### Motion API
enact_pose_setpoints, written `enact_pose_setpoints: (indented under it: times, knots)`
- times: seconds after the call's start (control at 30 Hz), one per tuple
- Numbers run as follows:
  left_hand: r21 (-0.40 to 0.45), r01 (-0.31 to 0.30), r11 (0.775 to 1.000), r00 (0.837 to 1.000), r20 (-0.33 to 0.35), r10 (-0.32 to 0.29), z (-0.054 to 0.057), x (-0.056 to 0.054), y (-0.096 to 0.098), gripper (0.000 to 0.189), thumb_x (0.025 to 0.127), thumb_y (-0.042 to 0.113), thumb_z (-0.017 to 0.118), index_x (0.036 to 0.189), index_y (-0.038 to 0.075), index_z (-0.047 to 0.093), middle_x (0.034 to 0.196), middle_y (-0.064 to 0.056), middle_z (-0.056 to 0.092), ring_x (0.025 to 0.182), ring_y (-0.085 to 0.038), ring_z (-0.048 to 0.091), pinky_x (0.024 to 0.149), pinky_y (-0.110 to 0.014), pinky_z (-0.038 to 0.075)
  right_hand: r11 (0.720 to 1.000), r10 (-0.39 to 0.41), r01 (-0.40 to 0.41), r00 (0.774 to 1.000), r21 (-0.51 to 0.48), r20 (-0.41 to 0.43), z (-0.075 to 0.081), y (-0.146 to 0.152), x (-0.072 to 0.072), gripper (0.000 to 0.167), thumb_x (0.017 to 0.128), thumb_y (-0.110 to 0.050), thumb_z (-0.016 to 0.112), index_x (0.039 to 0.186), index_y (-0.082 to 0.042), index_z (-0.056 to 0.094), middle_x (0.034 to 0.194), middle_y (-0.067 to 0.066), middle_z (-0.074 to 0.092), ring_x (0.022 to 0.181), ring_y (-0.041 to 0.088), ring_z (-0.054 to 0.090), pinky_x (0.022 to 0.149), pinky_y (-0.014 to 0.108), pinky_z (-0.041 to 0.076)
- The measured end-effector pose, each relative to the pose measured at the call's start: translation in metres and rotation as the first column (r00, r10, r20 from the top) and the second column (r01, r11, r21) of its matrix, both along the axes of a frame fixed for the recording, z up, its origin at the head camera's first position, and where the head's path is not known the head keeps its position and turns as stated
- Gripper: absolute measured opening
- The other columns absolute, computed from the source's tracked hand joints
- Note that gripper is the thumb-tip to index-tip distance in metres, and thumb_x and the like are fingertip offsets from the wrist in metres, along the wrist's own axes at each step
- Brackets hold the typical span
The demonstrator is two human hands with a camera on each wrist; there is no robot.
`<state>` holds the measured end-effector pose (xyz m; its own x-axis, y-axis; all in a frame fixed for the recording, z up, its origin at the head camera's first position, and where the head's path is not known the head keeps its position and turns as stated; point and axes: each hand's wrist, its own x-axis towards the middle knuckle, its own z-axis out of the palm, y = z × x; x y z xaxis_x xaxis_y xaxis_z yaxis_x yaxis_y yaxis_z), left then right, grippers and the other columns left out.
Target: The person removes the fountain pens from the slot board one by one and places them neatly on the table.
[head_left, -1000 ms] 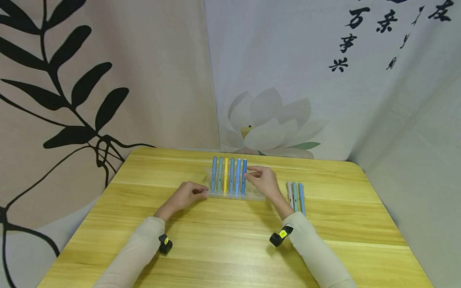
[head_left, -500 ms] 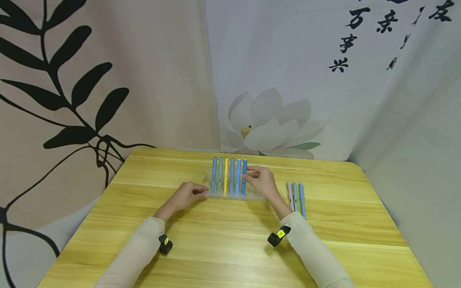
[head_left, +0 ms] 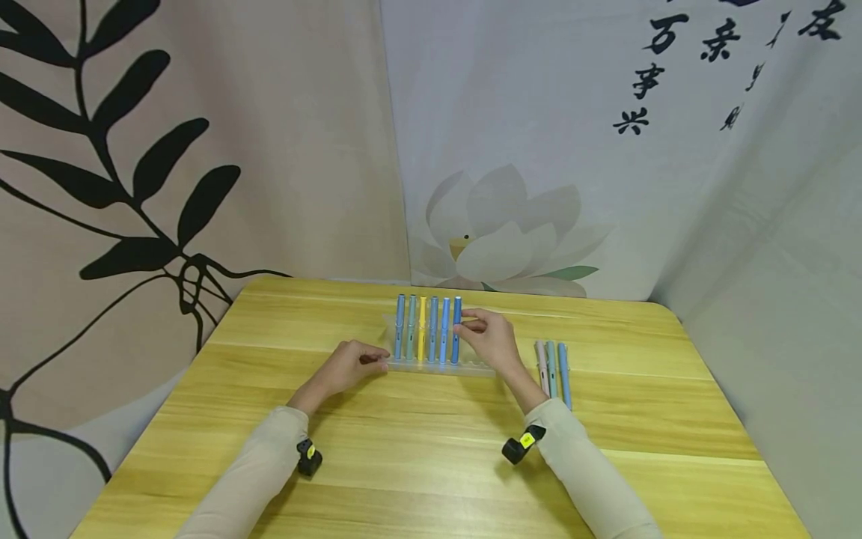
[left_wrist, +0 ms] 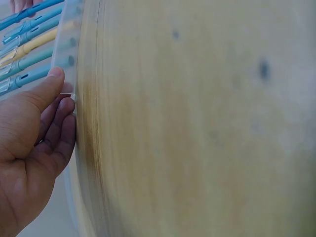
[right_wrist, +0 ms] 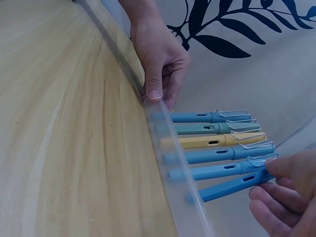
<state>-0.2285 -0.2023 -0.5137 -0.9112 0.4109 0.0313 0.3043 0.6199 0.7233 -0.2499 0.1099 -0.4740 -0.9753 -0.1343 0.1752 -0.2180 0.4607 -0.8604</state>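
Observation:
A clear plastic pen rack stands near the back of the table, with several capped pens upright in a row. One is a yellow pen; the others are blue or green. My left hand pinches the rack's left end, thumb on top in the left wrist view. At the right end of the row, my right hand pinches the upper part of a dark blue pen between thumb and fingers. The lower end of that pen sits at the rack, tilted slightly from its neighbours in the right wrist view.
To the right of the rack, a pinkish-grey pen, a green pen and a blue pen lie side by side on the wooden table, close to my right forearm. Behind the table hangs a printed curtain.
My right wrist and forearm have shifted slightly left, with the fingers staying on the dark blue pen. The left hand, the rack and the loose pens have not visibly moved.

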Motion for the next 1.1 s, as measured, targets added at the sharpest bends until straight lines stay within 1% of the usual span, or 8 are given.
enact_pose_setpoints:
  times: [0.17, 0.33, 0.53, 0.77, 0.93, 1.1]
  knots:
    - [0.002, -0.005, 1.0, 1.0, 0.006, 0.005, 0.001, 0.001, 0.001, 0.032, 0.098, 0.023, 0.071, 0.124, 0.004, 0.074, 0.115, -0.008, 0.075, 0.103, -0.02, 0.071, 0.089, -0.039, 0.059, 1.0, 0.003, -0.003, 1.0, -0.025, -0.02, 0.006, 0.001, 0.002, 0.035, 0.095, -0.023, 0.076, 0.126, -0.008, 0.072, 0.106, 0.009, 0.078, 0.095, 0.022, 0.075, 0.08, 0.04, 0.062]
    - [0.002, -0.003, 1.0, 1.0, -0.001, 0.003, 0.0, 0.001, 0.001, 0.032, 0.098, 0.022, 0.071, 0.124, 0.003, 0.074, 0.115, -0.009, 0.075, 0.103, -0.02, 0.071, 0.089, -0.04, 0.059, 0.999, -0.002, -0.001, 0.999, -0.055, -0.041, 0.015, 0.003, 0.005, 0.033, 0.095, -0.022, 0.076, 0.125, -0.007, 0.072, 0.107, 0.01, 0.077, 0.095, 0.023, 0.074, 0.08, 0.038, 0.062]
    - [-0.005, -0.002, 1.0, 1.0, -0.003, 0.002, 0.0, 0.001, 0.001, 0.032, 0.098, 0.022, 0.071, 0.124, 0.004, 0.074, 0.115, -0.008, 0.075, 0.102, -0.019, 0.07, 0.088, -0.039, 0.059, 0.997, -0.013, 0.009, 0.998, -0.072, -0.054, 0.028, 0.008, 0.012, 0.033, 0.095, -0.024, 0.076, 0.123, -0.009, 0.073, 0.106, 0.01, 0.077, 0.095, 0.025, 0.074, 0.082, 0.042, 0.061]
    - [0.001, 0.0, 1.0, 1.0, -0.004, 0.0, 0.001, 0.0, 0.001, 0.032, 0.098, 0.023, 0.071, 0.124, 0.004, 0.074, 0.116, -0.009, 0.075, 0.103, -0.021, 0.071, 0.088, -0.04, 0.059, 0.999, -0.003, 0.001, 0.999, -0.046, -0.051, 0.039, 0.019, 0.016, 0.036, 0.095, -0.031, 0.076, 0.125, -0.013, 0.073, 0.106, 0.007, 0.078, 0.098, 0.024, 0.073, 0.081, 0.043, 0.061]
    - [-0.006, 0.0, 1.0, 1.0, -0.005, 0.0, 0.0, 0.0, 0.001, 0.033, 0.098, 0.023, 0.072, 0.125, 0.004, 0.074, 0.116, -0.009, 0.075, 0.103, -0.021, 0.071, 0.088, -0.04, 0.059, 1.0, 0.002, -0.003, 0.998, -0.017, -0.058, 0.041, 0.029, 0.019, 0.04, 0.095, -0.037, 0.075, 0.128, -0.015, 0.073, 0.106, 0.005, 0.077, 0.1, 0.024, 0.072, 0.081, 0.044, 0.06]
    - [-0.014, 0.003, 1.0, 1.0, -0.011, -0.003, -0.001, -0.001, 0.0, 0.033, 0.098, 0.023, 0.071, 0.125, 0.004, 0.074, 0.116, -0.008, 0.075, 0.103, -0.02, 0.071, 0.088, -0.039, 0.059, 1.0, -0.006, 0.006, 0.998, -0.002, -0.067, 0.041, 0.039, 0.02, 0.042, 0.095, -0.038, 0.075, 0.129, -0.013, 0.072, 0.108, 0.007, 0.077, 0.101, 0.025, 0.071, 0.083, 0.044, 0.059]
